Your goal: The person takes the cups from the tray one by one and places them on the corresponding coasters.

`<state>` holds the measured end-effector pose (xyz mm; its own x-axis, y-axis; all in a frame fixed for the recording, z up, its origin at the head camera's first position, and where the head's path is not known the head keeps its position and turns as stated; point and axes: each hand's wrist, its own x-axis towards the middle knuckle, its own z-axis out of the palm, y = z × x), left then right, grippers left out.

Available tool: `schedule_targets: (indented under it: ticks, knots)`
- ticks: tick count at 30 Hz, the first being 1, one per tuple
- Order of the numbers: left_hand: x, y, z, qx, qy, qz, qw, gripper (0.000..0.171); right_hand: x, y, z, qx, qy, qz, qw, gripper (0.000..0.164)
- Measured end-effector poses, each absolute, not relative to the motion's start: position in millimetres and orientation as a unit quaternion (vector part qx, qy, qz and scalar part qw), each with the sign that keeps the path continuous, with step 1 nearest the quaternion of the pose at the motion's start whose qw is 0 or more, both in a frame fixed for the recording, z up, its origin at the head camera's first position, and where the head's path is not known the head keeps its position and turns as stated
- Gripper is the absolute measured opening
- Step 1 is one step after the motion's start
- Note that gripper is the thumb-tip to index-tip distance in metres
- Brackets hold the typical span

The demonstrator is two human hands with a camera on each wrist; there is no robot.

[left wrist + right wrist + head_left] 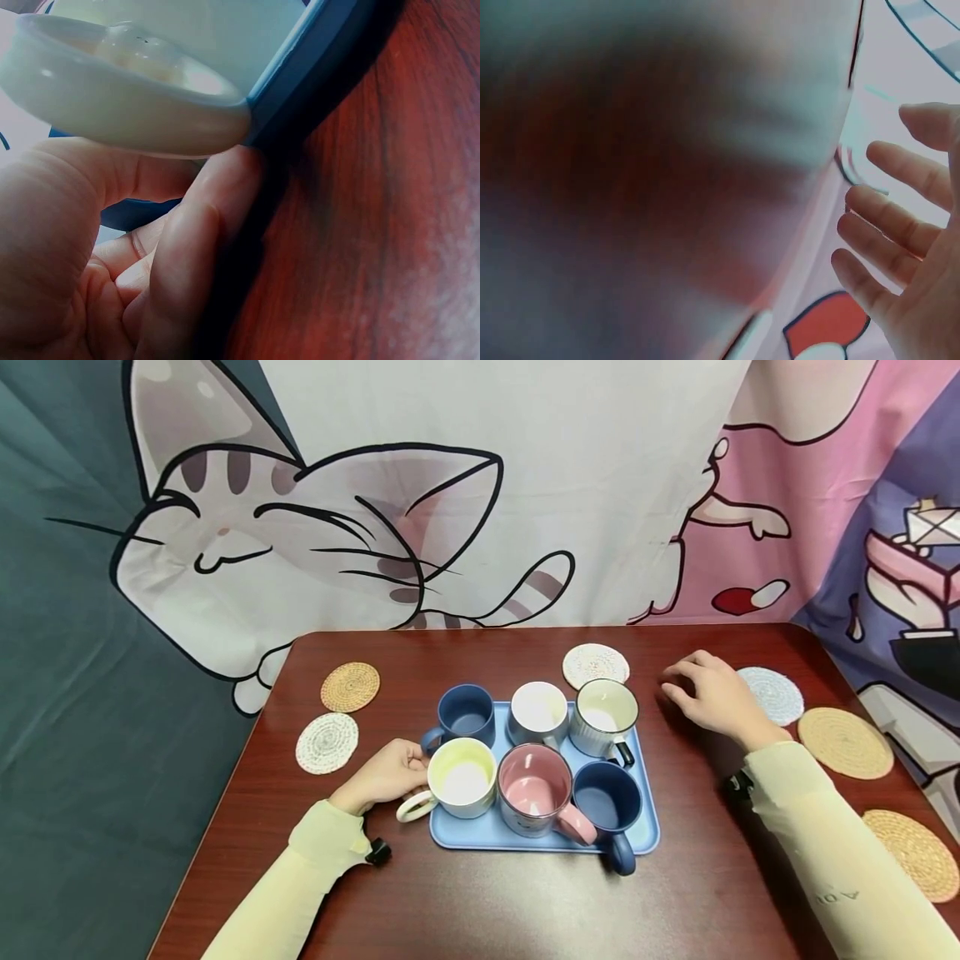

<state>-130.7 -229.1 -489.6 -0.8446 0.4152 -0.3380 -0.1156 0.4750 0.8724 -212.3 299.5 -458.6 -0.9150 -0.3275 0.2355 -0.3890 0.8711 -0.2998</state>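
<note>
In the head view I have a blue tray (510,840) at the middle of the desk (510,910), six mugs on it: navy mug (467,718) at ten o'clock, white mug (538,710) at twelve, grey ribbed mug (600,727) between one and two, second navy mug (606,802) nearer four, pink mug (534,785) just below centre, cream mug (463,781) at nine. I have the left hand (386,772) at the tray's nine o'clock side, beside the cream mug; the right hand (712,700) is between two and three, well apart from the tray, near a pale blue coaster (774,696). On my left wrist feed, the cream handle crosses at eleven o'clock, partly hiding the contact; behind it I read the thumb and curled fingers as pinching the tray's rim near a corner. On my right wrist feed, the hand sits toward three to four o'clock, fingers parted and released, in front of the printed cloth (907,330); the rest is largely blurred.
</note>
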Motion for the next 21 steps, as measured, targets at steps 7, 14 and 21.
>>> schedule_targets:
  ticks: [7, 14, 21]
  knots:
    - [-131, -230, -490, 0.100, 0.821, 0.500, 0.257, 0.022, -199, 333, -458, 0.149, -0.971, 0.170, 0.080, 0.034]
    - [-132, -229, -489, 0.105, 0.831, 0.489, 0.244, 0.028, -186, 361, -462, 0.086, -0.983, 0.148, 0.059, 0.046]
    - [-131, -229, -488, 0.097, 0.829, 0.490, 0.252, 0.023, -178, 375, -468, 0.057, -0.990, 0.131, 0.014, 0.059]
